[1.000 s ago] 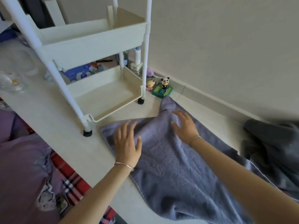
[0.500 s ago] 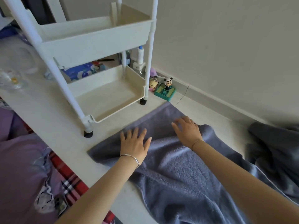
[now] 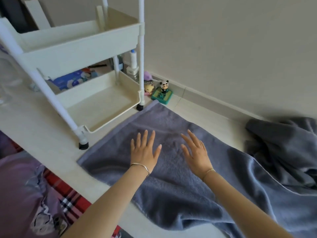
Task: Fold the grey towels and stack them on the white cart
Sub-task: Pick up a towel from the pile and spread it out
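A grey towel (image 3: 171,182) lies spread on the white surface, its far corner reaching the foot of the white cart (image 3: 82,52). My left hand (image 3: 143,152) lies flat on the towel with fingers straight and spread. My right hand (image 3: 195,152) is beside it, also flat with straight fingers on the towel. A second, darker grey towel (image 3: 281,148) sits crumpled at the right. The cart's two visible trays hold no towels.
Small figurines, a panda on a green base (image 3: 163,93) and a yellow one (image 3: 148,87), stand by the wall behind the cart. A white bottle (image 3: 133,62) and blue packets (image 3: 68,81) lie behind the cart. Purple and plaid bedding (image 3: 34,194) borders the near left.
The folded-over far end of the towel has been spread out flat toward the cart. Both hands went from pushing cloth to lying flat side by side on it.
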Action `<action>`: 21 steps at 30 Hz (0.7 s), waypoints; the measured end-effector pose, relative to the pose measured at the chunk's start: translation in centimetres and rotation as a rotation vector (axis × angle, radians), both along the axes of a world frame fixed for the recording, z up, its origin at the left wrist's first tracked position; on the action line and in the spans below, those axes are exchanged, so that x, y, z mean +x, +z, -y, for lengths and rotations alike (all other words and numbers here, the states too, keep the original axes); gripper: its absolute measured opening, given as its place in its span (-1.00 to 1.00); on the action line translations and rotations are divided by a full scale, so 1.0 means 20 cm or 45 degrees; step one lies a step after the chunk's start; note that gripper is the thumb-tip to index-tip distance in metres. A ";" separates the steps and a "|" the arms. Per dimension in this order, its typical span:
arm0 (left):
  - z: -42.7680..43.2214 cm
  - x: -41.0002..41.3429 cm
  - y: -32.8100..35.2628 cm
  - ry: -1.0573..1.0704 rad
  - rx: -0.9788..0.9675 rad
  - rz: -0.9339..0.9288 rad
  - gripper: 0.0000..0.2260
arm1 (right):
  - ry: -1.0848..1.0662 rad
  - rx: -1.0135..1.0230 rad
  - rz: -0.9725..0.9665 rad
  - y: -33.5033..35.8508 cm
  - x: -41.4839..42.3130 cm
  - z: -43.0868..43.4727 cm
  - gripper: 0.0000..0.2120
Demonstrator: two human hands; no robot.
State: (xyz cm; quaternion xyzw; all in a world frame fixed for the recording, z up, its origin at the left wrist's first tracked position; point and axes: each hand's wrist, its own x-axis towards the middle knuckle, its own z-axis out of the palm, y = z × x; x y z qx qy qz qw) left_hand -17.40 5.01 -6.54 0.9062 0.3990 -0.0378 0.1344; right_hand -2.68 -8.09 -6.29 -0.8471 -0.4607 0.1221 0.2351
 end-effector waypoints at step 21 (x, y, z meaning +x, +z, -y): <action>0.98 0.26 -0.03 -0.789 -0.175 -0.130 -0.56 | -0.283 -0.506 0.141 -0.16 -0.41 1.80 -0.52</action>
